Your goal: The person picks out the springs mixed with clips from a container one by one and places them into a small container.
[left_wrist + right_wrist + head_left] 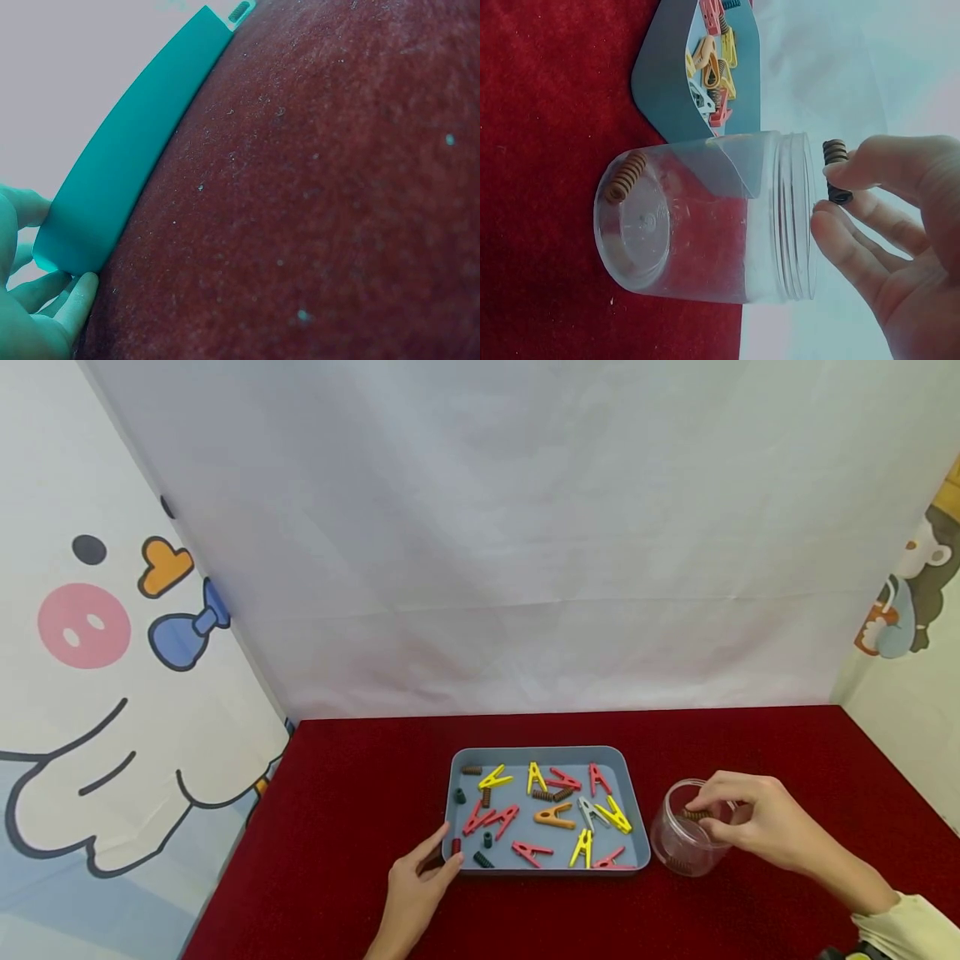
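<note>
Between the thumb and fingers of my right hand [772, 822] is a brown coil spring [835, 171], pinched right at the mouth of a clear plastic jar [705, 225]. Another brown spring [626, 178] lies at the jar's bottom. My left hand [416, 885] holds the front left corner of a shallow grey-blue tray [555, 872], with fingers on both sides of the wall in the left wrist view. Red, yellow, orange and grey plastic clips, such as the orange clip [553, 816], are scattered in the tray among brown springs [542, 795] and dark green springs [483, 860]. A dark red spring [456, 846] sits by my left fingers.
The jar stands just right of the tray on a dark red cloth [360, 802]. A white backdrop [525, 568] rises behind the table. Cartoon-printed panels [82, 727] flank it at both sides.
</note>
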Demonstrator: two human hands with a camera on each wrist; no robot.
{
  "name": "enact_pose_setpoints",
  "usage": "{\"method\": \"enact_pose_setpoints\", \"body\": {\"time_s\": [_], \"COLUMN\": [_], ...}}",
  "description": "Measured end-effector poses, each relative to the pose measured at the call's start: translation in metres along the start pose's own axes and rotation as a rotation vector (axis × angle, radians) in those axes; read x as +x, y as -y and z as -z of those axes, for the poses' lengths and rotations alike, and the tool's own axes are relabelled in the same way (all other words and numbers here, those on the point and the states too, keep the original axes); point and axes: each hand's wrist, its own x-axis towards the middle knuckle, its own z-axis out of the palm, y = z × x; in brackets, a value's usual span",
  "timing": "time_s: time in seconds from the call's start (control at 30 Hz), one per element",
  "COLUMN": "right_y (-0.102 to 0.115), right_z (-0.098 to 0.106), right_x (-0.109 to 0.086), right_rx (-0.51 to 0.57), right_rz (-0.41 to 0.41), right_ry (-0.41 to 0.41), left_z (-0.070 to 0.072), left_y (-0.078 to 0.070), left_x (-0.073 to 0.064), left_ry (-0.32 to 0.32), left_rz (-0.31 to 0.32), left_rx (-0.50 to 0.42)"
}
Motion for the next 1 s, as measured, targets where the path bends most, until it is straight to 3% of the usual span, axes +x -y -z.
{"method": "enact_pose_setpoints", "body": {"time_s": [0.47, 1.0], "right_y": [-0.003, 0.015], "right_z": [0.002, -0.009], "right_x": [0.001, 0.017], "right_rx": [-0.052, -0.002], "right_rz": [0.0, 0.049], "right_ry": [-0.043, -0.056], "left_z": [0.0, 0.0], "left_y": [0.001, 0.001], "left_x": [0.001, 0.002], "left_ry": [-0.002, 0.004], "left_rz": [0.013, 0.025], "left_rx": [-0.01, 0.003]}}
